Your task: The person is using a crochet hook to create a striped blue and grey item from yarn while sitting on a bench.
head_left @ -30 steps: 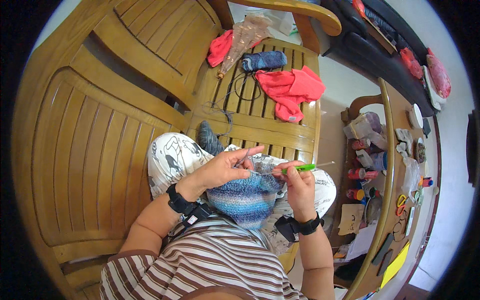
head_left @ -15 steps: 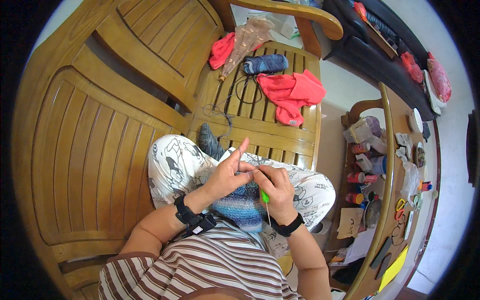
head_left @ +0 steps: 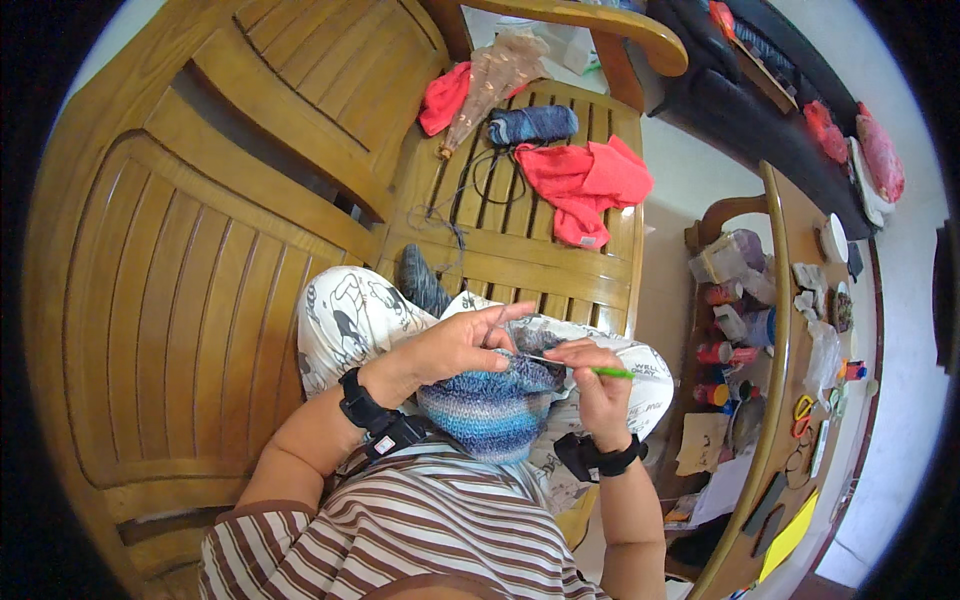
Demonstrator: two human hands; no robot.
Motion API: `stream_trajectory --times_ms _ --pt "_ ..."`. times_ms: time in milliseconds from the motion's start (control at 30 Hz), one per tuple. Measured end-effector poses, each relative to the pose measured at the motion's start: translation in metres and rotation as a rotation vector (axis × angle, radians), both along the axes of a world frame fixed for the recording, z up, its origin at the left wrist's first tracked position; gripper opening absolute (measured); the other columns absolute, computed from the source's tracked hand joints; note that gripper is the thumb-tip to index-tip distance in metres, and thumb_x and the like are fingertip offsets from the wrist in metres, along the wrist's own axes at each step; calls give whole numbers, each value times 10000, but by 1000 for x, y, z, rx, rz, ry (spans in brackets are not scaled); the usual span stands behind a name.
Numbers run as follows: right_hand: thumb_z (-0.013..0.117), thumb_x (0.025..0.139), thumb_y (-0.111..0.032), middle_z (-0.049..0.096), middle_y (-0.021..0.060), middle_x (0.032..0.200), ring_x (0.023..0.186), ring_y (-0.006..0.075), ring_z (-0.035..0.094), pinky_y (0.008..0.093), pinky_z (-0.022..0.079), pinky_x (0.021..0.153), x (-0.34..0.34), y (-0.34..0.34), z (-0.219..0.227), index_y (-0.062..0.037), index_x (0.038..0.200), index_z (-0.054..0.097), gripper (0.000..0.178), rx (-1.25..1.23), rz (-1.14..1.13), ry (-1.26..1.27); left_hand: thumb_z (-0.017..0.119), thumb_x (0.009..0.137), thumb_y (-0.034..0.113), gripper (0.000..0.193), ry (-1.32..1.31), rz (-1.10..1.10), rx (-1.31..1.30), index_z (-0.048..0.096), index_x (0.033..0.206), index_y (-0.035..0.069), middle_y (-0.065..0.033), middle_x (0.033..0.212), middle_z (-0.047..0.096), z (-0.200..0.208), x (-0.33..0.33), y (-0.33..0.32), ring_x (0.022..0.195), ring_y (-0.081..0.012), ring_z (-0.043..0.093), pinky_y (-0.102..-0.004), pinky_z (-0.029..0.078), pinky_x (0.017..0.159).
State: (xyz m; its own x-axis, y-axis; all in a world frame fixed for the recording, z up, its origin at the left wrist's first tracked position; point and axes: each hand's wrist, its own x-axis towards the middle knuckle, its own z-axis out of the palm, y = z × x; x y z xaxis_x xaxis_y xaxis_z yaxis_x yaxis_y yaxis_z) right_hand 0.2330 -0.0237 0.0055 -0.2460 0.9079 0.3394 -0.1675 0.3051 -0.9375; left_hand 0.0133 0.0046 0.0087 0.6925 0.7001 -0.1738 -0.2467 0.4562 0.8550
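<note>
A striped piece of crochet work (head_left: 480, 410), in blues, white and grey, hangs over my lap. My left hand (head_left: 455, 345) pinches its upper edge, with the forefinger stretched out to the right and dark yarn by the fingers. My right hand (head_left: 598, 385) is closed round a crochet hook (head_left: 612, 373) with a green handle. The hook's thin metal shaft points left and meets the edge of the work near my left fingertips. On the bench ahead lies a blue-grey ball of yarn (head_left: 533, 125), a loose strand trailing from it toward me.
I sit on a slatted wooden bench (head_left: 480, 240). A red cloth (head_left: 590, 185) and a folded brown umbrella (head_left: 490, 85) lie by the yarn. At the right stands a wooden table (head_left: 775, 330) with scissors (head_left: 802, 415), glasses and a shelf of jars. A black sofa (head_left: 740, 120) is beyond.
My right hand has moved right and turned, so the hook now lies nearly level instead of pointing down. My left forefinger has tipped from upward to rightward.
</note>
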Motion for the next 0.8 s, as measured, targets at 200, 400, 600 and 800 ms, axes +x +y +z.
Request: stream_trajectory --times_ms 200,400,600,800 --pt "472 917 -226 622 150 906 831 211 622 323 529 668 0 0 -4 -32 940 515 199 -627 55 420 566 799 26 629 72 -42 98 307 1370 73 14 911 491 2 1 -3 875 -58 440 -192 372 813" --pt "488 911 -172 627 148 944 890 207 610 310 480 782 -24 -5 -9 -21 963 547 171 -645 -41 475 582 780 -2 674 179 201 220 282 1380 70 1 885 571 -14 15 -9 873 -53 518 -206 397 820" --pt "572 781 6 619 101 995 833 223 547 330 449 746 -41 2 -10 -24 937 589 160 141 -343 -240 597 775 10 688 518 457 489 285 1381 103 -62 927 623 -15 22 -24 862 -78 564 -229 428 804" --pt "633 672 45 600 89 1018 814 272 539 334 455 697 -41 2 -14 -100 954 626 318 531 -437 -637 607 795 24 797 -102 492 -37 94 1406 31 -85 946 608 -19 29 -17 864 -127 578 -249 446 786"
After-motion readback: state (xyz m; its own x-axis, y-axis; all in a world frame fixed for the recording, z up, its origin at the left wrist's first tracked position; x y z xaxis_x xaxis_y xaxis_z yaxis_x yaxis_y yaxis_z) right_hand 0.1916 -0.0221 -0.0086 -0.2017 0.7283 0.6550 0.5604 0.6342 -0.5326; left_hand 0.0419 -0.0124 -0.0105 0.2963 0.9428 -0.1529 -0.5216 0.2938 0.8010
